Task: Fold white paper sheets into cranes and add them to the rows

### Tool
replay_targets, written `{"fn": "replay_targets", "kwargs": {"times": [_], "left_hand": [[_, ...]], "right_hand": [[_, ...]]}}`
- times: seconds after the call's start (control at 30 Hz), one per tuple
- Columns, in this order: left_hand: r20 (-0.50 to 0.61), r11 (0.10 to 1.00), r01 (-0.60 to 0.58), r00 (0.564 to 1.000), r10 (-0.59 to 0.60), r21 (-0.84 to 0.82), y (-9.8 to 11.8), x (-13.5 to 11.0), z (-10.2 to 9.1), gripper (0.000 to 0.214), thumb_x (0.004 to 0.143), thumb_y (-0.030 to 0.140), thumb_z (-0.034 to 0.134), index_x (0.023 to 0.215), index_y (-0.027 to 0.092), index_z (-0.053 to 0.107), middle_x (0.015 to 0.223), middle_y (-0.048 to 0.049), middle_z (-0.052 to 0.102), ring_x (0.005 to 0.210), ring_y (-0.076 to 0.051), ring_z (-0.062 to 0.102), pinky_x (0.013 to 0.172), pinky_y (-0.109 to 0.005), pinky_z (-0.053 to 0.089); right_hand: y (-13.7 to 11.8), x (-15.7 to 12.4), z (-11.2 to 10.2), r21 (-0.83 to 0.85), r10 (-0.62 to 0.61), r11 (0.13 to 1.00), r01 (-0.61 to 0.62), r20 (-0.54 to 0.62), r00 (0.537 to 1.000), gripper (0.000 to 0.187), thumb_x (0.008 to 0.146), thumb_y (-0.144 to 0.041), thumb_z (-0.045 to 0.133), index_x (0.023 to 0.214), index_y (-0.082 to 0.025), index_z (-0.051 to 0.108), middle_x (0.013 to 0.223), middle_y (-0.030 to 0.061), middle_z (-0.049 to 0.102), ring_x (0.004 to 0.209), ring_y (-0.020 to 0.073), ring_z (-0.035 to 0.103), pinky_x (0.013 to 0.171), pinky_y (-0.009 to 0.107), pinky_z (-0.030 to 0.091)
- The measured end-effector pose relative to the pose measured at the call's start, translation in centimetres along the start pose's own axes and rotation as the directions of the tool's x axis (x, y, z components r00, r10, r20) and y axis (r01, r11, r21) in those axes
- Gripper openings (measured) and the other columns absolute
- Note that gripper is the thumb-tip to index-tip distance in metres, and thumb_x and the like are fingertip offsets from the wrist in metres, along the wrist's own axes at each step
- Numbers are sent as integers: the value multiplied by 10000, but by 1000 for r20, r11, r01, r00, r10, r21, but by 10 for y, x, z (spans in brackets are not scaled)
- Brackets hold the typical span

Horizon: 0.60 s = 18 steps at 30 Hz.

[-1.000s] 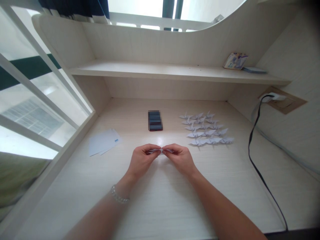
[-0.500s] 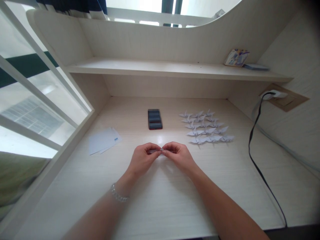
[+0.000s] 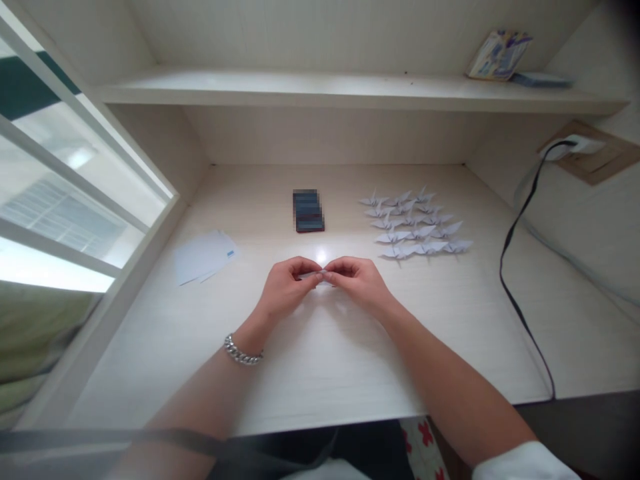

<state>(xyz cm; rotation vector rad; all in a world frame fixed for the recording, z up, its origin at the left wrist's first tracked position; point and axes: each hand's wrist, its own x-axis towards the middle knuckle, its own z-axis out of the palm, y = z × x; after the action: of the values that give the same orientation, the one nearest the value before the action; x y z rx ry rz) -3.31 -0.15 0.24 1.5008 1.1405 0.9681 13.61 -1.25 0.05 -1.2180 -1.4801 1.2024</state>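
Above the middle of the desk, my left hand [image 3: 289, 285] and my right hand [image 3: 361, 281] meet fingertip to fingertip. Both pinch a small folded white paper [image 3: 309, 274] between thumb and fingers; most of it is hidden, so its shape cannot be made out. Several white paper cranes [image 3: 419, 233] stand in rows to the right, beyond my right hand. Off to the left lie a few flat white sheets of paper [image 3: 200, 259], one with a small blue mark. A silver chain bracelet [image 3: 243, 352] circles my left wrist.
A dark phone-like rectangle [image 3: 308, 212], its face pixelated, lies behind my hands. A black cable [image 3: 511, 287] runs from the wall socket [image 3: 590, 152] over the desk's right side. Above is a shelf [image 3: 300, 81] with a small colourful packet [image 3: 499, 55]. A slatted rail [image 3: 75, 173] borders the left.
The view has tipped downward, so the desk's front edge and my right sleeve now show. My hands keep the same pinch on the folded paper, with little visible finger motion.
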Motion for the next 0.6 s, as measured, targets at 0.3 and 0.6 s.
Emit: {"fn": "replay_targets", "kwargs": {"times": [0.3, 0.6], "left_hand": [[-3, 1000, -9, 1000, 9, 3, -3, 0, 1, 213, 699, 322, 643, 816, 144, 648, 822, -67, 679, 724, -157, 621, 657, -271, 503], [37, 999, 6, 999, -4, -49, 3, -1, 1, 149, 699, 255, 625, 780, 131, 640, 708, -37, 646, 597, -111, 582, 575, -239, 482]], "right_hand": [[3, 1, 1, 74, 13, 997, -13, 2, 1000, 184, 696, -293, 633, 816, -163, 681, 768, 39, 668, 700, 157, 599, 637, 280, 485], [1, 0, 3, 147, 66, 987, -68, 21, 998, 178, 679, -270, 630, 809, -161, 682, 758, 34, 666, 694, 149, 606, 631, 275, 499]]}}
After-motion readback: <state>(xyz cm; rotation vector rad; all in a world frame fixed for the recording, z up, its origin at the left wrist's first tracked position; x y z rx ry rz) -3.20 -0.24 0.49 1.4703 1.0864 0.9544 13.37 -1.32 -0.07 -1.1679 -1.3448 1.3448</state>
